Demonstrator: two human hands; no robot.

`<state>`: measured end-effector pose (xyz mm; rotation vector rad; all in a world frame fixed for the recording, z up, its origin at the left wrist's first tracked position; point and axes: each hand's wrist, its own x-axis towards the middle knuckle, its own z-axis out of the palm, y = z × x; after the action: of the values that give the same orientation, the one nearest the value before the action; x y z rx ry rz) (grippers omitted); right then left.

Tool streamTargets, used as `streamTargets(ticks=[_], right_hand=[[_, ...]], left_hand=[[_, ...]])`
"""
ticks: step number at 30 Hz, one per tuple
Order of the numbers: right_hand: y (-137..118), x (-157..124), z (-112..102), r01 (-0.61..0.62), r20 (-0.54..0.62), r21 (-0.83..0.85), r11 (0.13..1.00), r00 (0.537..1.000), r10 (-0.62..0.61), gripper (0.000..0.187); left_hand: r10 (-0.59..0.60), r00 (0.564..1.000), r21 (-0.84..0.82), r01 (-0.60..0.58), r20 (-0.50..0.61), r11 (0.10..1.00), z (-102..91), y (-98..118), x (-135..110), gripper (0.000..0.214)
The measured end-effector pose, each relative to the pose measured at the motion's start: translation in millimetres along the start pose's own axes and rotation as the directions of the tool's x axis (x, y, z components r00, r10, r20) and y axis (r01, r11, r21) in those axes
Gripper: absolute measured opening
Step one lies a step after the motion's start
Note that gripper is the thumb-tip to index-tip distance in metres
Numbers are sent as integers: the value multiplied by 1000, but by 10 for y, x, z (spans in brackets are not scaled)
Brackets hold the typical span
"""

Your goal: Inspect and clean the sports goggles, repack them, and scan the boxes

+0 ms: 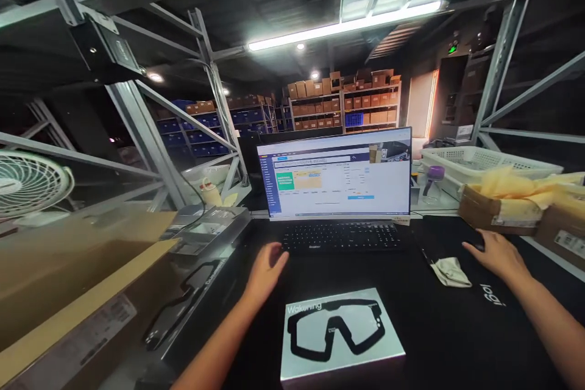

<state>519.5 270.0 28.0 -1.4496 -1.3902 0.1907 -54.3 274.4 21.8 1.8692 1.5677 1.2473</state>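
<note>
Just left of the frame's centre, our left hand (266, 269) rests half curled with the thumb apart, holding nothing that we can see, near the left end of the black keyboard (338, 236). Toward the right edge, our right hand (501, 257) lies palm down over the desk mat (443, 335); whether a mouse is under its fingers we cannot tell. The Wakening eyewear box (340, 336) lies face up at bottom centre, between our forearms, untouched by either hand. It looks closed, with no wrapping on its visible faces, so we judge the work on it only part done. At centre, the lit monitor (336, 186) shows a page that we judge unfinished. At lower left stands an open carton (50, 341).
</note>
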Motion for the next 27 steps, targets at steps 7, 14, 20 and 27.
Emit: streamTargets(ticks=[7,14,20,27], right_hand=[[340,-63,54,-4,-98,-186,983,995,-15,35],[717,44,114,135,-22,-280,950,989,-147,28],[1493,281,85,121,103,-438,891,991,-83,38],[1917,360,95,79,81,-489,869,996,-44,54]], left_hand=[[82,990,301,-45,-111,953,581,-60,391,38],[102,994,442,-79,-28,893,747,-297,314,56],[43,999,510,-42,10,859,774,-372,290,59],[49,998,549,-66,45,833,782,-347,255,53]])
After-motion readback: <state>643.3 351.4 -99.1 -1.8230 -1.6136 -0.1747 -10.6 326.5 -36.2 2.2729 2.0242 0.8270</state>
